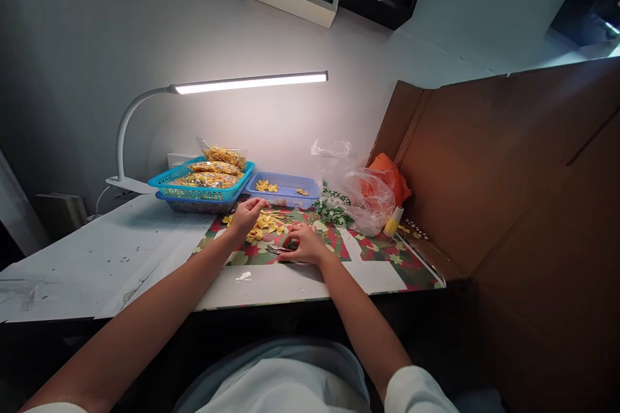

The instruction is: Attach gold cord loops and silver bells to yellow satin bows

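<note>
My left hand [248, 214] is raised over a loose pile of small yellow bow-like pieces [265, 224]. Its thumb and fingertips are pinched together, and whatever they hold is too small to make out. To the right and nearer to me, my right hand [306, 245] rests low by the patterned mat, fingers curled around slim metal tweezers [277, 250] whose two prongs point left. Thin golden sticks [279, 213] lie behind the pile, between the hands. The red and green mat [334, 246] is under all of this.
A turquoise basket [203, 193] with bagged yellow pieces stands back left. Beside it, a blue-violet basket [285, 199] holds a few yellow pieces. A clear plastic bag [372, 203], an orange bag [392, 177] and a yellow-white bottle [393, 222] stand right, before a cardboard wall [508, 161]. A lamp [252, 84] hangs above.
</note>
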Available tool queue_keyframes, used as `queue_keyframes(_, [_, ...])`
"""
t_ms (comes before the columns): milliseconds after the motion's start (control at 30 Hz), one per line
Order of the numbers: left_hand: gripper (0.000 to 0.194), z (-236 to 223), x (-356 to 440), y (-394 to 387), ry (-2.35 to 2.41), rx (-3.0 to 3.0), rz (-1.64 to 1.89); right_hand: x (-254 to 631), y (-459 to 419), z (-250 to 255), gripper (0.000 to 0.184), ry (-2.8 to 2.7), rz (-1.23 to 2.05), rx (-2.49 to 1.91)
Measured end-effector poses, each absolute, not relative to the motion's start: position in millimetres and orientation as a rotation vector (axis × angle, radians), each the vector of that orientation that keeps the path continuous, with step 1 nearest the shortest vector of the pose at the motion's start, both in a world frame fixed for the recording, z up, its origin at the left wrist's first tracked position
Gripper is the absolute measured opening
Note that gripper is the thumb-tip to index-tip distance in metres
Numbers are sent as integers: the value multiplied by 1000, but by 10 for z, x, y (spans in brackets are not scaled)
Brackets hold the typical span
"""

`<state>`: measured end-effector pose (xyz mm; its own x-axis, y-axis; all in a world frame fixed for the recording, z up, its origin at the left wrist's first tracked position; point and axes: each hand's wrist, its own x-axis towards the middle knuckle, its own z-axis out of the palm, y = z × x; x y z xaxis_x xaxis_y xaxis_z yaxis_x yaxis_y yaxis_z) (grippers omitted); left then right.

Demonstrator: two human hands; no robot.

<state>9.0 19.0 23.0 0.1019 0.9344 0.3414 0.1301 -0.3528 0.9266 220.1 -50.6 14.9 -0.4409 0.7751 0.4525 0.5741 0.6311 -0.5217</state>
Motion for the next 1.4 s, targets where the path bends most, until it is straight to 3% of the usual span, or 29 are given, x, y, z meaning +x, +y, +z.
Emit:
queue_keyframes(133, [25,232,77,208,1064,1554,1344,2203,-502,154,17,-2168,451,-1034])
queue_keyframes(367, [24,207,108,166,990,1576,1249,2145,-438,103,25,-1894,664,-1002])
queue_keyframes(800, [23,194,252,76,960,1622,1195,2037,-272,-10,28,-1349,1371,-963])
queue_keyframes(1400, [25,241,386,-95,943,1690,1114,2009,-183,-109,27,-1105,1557,-841])
